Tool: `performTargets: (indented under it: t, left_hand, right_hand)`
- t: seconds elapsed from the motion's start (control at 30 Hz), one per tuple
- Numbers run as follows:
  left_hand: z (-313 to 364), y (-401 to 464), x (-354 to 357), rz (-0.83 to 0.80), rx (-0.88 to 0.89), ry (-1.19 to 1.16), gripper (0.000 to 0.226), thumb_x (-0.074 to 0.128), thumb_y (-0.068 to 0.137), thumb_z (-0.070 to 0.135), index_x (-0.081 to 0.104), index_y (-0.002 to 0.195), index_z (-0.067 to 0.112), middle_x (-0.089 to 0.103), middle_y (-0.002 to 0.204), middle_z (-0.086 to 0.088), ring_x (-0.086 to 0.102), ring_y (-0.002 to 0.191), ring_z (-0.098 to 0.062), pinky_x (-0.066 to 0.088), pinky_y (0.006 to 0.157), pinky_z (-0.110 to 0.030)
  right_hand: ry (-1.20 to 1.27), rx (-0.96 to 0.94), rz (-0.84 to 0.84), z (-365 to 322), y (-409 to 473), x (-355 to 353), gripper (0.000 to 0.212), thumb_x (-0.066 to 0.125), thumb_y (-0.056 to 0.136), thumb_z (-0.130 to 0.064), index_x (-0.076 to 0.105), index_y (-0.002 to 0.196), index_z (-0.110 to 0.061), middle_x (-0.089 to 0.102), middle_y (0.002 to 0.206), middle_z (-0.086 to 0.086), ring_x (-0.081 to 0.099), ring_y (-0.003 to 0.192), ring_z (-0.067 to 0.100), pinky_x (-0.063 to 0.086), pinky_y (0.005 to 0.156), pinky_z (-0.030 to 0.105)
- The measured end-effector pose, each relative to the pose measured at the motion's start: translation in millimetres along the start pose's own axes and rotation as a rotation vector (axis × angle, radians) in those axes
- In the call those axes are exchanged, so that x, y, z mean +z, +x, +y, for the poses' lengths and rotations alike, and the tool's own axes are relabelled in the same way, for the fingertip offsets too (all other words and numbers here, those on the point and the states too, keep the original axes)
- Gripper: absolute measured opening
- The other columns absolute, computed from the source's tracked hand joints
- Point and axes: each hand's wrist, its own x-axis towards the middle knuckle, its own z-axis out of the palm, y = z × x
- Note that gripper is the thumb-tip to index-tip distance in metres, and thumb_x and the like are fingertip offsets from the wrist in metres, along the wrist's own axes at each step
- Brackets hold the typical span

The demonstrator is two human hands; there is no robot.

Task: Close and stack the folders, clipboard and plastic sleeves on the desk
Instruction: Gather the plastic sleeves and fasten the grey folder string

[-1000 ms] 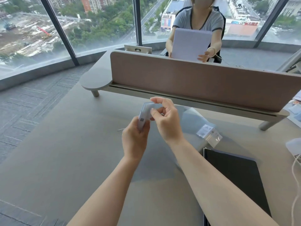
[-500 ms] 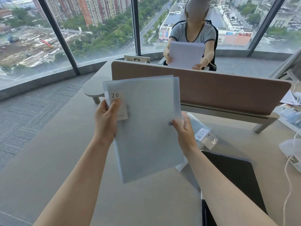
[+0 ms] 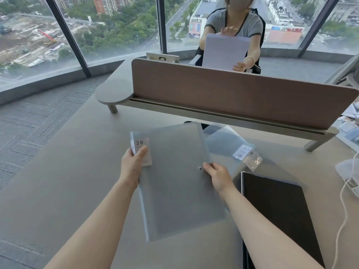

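Note:
A translucent grey plastic folder [image 3: 178, 183] with a white "20" label lies low over the grey desk [image 3: 68, 181], closed, its snap button on the right edge. My left hand [image 3: 133, 164] grips its left edge over the label. My right hand [image 3: 217, 175] pinches the right edge beside the snap. A clear plastic sleeve [image 3: 225, 141] with an "A4" sticker lies behind and to the right, partly under the folder. A black folder [image 3: 277, 212] lies closed at the right, its near end behind my right forearm.
A brown divider panel [image 3: 233, 98] on a raised shelf crosses the back of the desk. Behind it a seated person holds a sheet of paper [image 3: 223, 51]. White cable [image 3: 343, 208] and papers [image 3: 349, 129] lie at the right edge. The desk's left edge drops to carpet.
The folder, small and edge-on between my hands a second ago, was held up flat in front of me and has now come down flat to the desk. Both hands keep hold of it.

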Motion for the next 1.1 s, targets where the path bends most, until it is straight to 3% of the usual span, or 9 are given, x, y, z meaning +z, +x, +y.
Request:
performTargets:
  t: [0.17, 0.27, 0.4, 0.53, 0.6, 0.7, 0.8, 0.97, 1.1]
  left_hand:
    - [-48.0, 0.4, -12.4, 0.021, -0.132, 0.213, 0.054, 0.078, 0.078, 0.02, 0.055, 0.126, 0.011, 0.069, 0.114, -0.012, 0.07, 0.098, -0.028, 0.056, 0.094, -0.049]
    - [-71.1, -0.6, -20.8, 0.047, -0.172, 0.229, 0.049, 0.074, 0.082, 0.007, 0.054, 0.126, 0.011, 0.068, 0.115, -0.012, 0.068, 0.102, -0.03, 0.053, 0.097, -0.049]
    - [-90.1, 0.7, -29.3, 0.069, -0.199, 0.261, 0.053, 0.073, 0.082, 0.005, 0.054, 0.131, 0.011, 0.068, 0.116, -0.011, 0.067, 0.104, -0.029, 0.053, 0.098, -0.047]
    - [-100.6, 5.0, -35.2, 0.078, -0.205, 0.298, 0.053, 0.074, 0.082, 0.007, 0.054, 0.13, 0.014, 0.068, 0.118, -0.009, 0.067, 0.104, -0.028, 0.052, 0.099, -0.046]
    - [-101.8, 5.5, -34.6, 0.077, -0.195, 0.336, 0.049, 0.073, 0.083, 0.008, 0.054, 0.127, 0.017, 0.067, 0.115, -0.005, 0.066, 0.103, -0.026, 0.052, 0.096, -0.042]
    - [-102.5, 5.9, -31.8, 0.085, -0.175, 0.434, 0.038, 0.071, 0.083, 0.011, 0.056, 0.118, 0.02, 0.065, 0.108, 0.0, 0.063, 0.097, -0.022, 0.047, 0.083, -0.034]
    - [-106.0, 5.8, -29.4, 0.094, -0.131, 0.583, 0.042, 0.071, 0.075, 0.026, 0.057, 0.114, 0.019, 0.064, 0.112, -0.006, 0.064, 0.099, -0.027, 0.05, 0.083, -0.039]
    - [-115.2, -3.8, -25.1, 0.133, -0.083, 0.846, 0.071, 0.068, 0.083, 0.028, 0.04, 0.147, 0.018, 0.047, 0.131, -0.013, 0.046, 0.122, -0.035, 0.046, 0.097, -0.047]
    - [-122.0, -12.9, -14.7, 0.031, 0.103, 1.128, 0.07, 0.069, 0.082, 0.02, 0.043, 0.147, 0.017, 0.04, 0.152, -0.011, 0.036, 0.137, -0.035, 0.035, 0.108, -0.045]
  right_hand:
    - [-0.075, 0.111, 0.035, 34.4, 3.3, 12.1, 0.03, 0.061, 0.093, -0.028, 0.071, 0.085, -0.001, 0.072, 0.083, 0.014, 0.063, 0.076, 0.023, 0.048, 0.073, 0.034]
    - [-0.187, 0.146, 0.041, 46.7, 3.1, 18.4, 0.031, 0.061, 0.092, -0.031, 0.069, 0.085, -0.002, 0.074, 0.089, 0.018, 0.062, 0.078, 0.022, 0.047, 0.071, 0.034]
    - [-0.394, 0.166, -0.002, 54.8, 3.3, 22.8, 0.025, 0.062, 0.085, -0.025, 0.05, 0.065, -0.016, 0.061, 0.072, 0.002, 0.054, 0.074, 0.022, 0.038, 0.065, 0.034]
    - [-0.536, 0.194, -0.064, 58.8, 1.4, 24.5, 0.01, 0.06, 0.084, -0.02, 0.06, 0.076, -0.013, 0.069, 0.085, 0.003, 0.062, 0.085, 0.026, 0.043, 0.072, 0.034]
    - [-0.605, 0.184, -0.087, 61.2, 2.2, 25.2, 0.013, 0.06, 0.085, -0.022, 0.056, 0.075, -0.013, 0.067, 0.084, 0.002, 0.061, 0.085, 0.026, 0.042, 0.07, 0.033]
    - [-0.755, 0.173, -0.101, 64.8, 4.5, 27.0, 0.028, 0.057, 0.087, -0.025, 0.041, 0.066, -0.017, 0.052, 0.068, 0.0, 0.052, 0.075, 0.028, 0.033, 0.056, 0.03]
    - [-0.882, 0.178, -0.111, 66.5, 5.3, 27.0, 0.036, 0.056, 0.088, -0.03, 0.032, 0.064, -0.018, 0.042, 0.065, -0.002, 0.046, 0.073, 0.025, 0.026, 0.05, 0.027]
    - [-1.075, 0.226, -0.153, 67.8, 6.0, 26.0, 0.033, 0.052, 0.088, -0.044, 0.042, 0.07, -0.019, 0.054, 0.078, -0.001, 0.055, 0.082, 0.027, 0.036, 0.058, 0.032]
    - [-1.305, 0.214, -0.145, 63.1, 8.6, 26.4, 0.044, 0.049, 0.09, -0.053, 0.063, 0.109, -0.016, 0.067, 0.115, 0.006, 0.063, 0.11, 0.029, 0.046, 0.082, 0.034]
